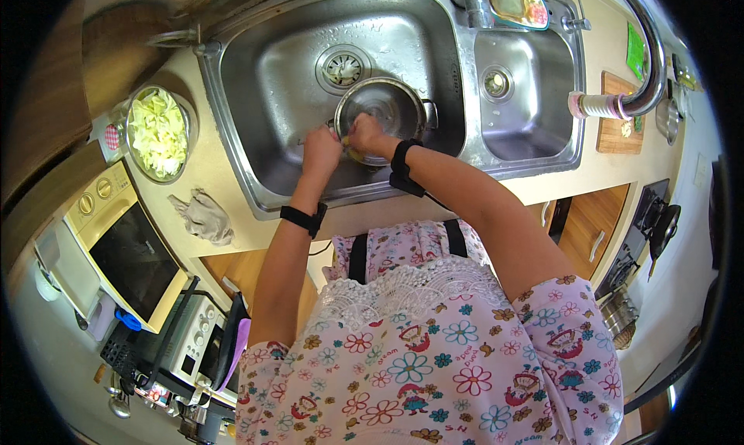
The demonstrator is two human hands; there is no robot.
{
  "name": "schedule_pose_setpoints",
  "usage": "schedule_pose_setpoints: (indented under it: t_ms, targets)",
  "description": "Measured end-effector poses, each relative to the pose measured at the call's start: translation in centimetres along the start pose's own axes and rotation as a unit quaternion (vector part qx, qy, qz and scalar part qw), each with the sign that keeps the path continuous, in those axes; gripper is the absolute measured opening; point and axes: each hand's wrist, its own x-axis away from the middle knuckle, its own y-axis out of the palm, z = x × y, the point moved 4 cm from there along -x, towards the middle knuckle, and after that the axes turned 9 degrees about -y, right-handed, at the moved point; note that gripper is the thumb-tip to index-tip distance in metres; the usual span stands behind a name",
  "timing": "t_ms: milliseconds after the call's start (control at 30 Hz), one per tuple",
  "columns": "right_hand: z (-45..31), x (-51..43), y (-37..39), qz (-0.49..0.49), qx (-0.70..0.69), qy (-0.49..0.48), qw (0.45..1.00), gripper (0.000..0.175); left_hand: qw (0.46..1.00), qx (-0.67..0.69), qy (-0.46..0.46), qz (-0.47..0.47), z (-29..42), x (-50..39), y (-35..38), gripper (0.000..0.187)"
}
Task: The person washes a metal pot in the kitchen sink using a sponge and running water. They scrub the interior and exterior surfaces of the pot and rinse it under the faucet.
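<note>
A stainless steel pot with side handles sits in the large sink basin, just below the drain strainer. My left hand grips the pot at its left handle and rim. Inside the pot, against the near left wall, my right hand presses something yellow, which looks like a sponge. Most of that yellow piece is hidden under the fingers. The pot's right handle is free.
Left of the sink stand a bowl of chopped cabbage and a crumpled grey cloth. A curved faucet arches over the right side, beyond the small basin. Further right lies a wooden cutting board.
</note>
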Motion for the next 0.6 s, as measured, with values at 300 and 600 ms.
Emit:
schedule_pose_setpoints:
  t_ms: [300, 600]
  targets:
    - [0.2, 0.5, 0.2, -0.068, 0.161, -0.077, 0.982, 0.024, 1.000, 0.020, -0.005, 0.000, -0.4, 0.1, 0.5, 0.020]
    - [-0.2, 1.3, -0.1, -0.052, 0.135, -0.052, 0.988, 0.022, 1.000, 0.007, -0.020, 0.003, 0.3, 0.5, 0.2, 0.020]
